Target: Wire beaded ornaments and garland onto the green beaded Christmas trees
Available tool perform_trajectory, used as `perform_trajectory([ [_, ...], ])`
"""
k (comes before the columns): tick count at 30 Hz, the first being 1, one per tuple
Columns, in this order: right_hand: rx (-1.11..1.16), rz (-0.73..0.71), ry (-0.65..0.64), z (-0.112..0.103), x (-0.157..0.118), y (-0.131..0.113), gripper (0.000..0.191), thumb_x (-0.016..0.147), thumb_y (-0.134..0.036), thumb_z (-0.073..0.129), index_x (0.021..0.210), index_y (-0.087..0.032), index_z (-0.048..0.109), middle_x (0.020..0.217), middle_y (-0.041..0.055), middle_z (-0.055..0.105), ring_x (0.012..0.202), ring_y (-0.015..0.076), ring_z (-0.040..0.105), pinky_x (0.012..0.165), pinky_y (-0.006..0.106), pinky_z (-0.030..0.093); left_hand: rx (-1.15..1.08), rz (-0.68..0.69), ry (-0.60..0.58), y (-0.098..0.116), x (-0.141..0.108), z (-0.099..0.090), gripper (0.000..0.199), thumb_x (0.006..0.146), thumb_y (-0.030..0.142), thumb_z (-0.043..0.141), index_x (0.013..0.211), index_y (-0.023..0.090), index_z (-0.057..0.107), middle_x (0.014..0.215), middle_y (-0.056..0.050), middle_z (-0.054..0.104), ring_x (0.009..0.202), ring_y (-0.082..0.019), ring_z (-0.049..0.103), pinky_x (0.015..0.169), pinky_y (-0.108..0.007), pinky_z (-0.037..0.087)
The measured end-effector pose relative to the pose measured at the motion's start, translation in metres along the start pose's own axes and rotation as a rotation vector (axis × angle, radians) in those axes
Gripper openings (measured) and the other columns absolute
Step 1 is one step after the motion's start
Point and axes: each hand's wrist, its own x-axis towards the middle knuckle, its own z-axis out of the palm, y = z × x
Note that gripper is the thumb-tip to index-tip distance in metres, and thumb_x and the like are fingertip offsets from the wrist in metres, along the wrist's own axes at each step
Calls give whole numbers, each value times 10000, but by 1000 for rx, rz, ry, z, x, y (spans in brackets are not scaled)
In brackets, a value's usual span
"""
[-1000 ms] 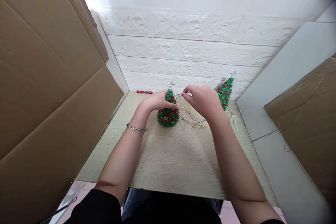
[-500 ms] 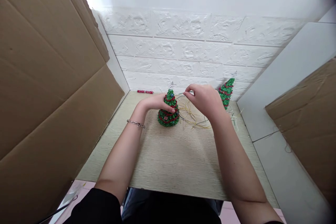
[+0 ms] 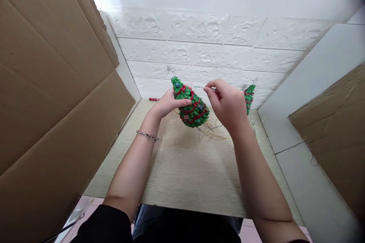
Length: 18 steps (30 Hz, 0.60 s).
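Green tree [image 3: 196, 115] leans left at far centre, gripped in my left hand [image 3: 168, 103]; my right hand [image 3: 228, 100] pinches a thin strand [image 3: 199, 86] beside it: positioning, I judge, calling next for steadiness.

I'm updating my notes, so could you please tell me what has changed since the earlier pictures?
The left hand has tipped the green tree from upright: its top now leans left and its base has swung right. The right hand has risen slightly, still pinching a thin strand. The second tree and the red stick stay put.
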Motion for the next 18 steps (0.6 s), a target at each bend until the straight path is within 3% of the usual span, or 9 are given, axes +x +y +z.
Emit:
perform_trajectory([
  [3, 32, -68, 113, -3, -3, -6, 258, 989, -318, 454, 868, -200, 648, 722, 14, 655, 606, 137, 554, 577, 261, 348, -125, 69, -29, 5, 0, 3, 500, 592, 333, 881, 993, 176, 627, 974, -59, 671, 941, -212, 634, 882, -342, 486],
  [7, 40, -98, 141, -9, -5, -12, 266, 984, -319, 472, 866, -206, 681, 715, 6, 676, 579, 128, 557, 569, 256, 355, -158, 88, -208, 12, -4, 2, 456, 612, 295, 874, 993, 180, 651, 1002, -68, 679, 958, -219, 647, 849, -329, 505],
  [12, 84, -71, 24, -22, -5, -16, 219, 953, -294, 520, 894, -214, 714, 781, 11, 711, 577, 128, 556, 595, 262, 385, -71, 3, -439, 22, -12, -4, 540, 588, 337, 878, 1059, 183, 663, 1083, -109, 686, 1033, -279, 651, 880, -372, 526],
  [18, 154, -141, -96, -34, -5, -23, 212, 941, -237, 460, 860, -198, 652, 762, 35, 660, 673, 160, 570, 630, 271, 394, 12, -155, -597, 34, -15, 0, 647, 505, 335, 880, 1094, 176, 665, 1093, -128, 694, 1117, -325, 619, 947, -407, 512],
])
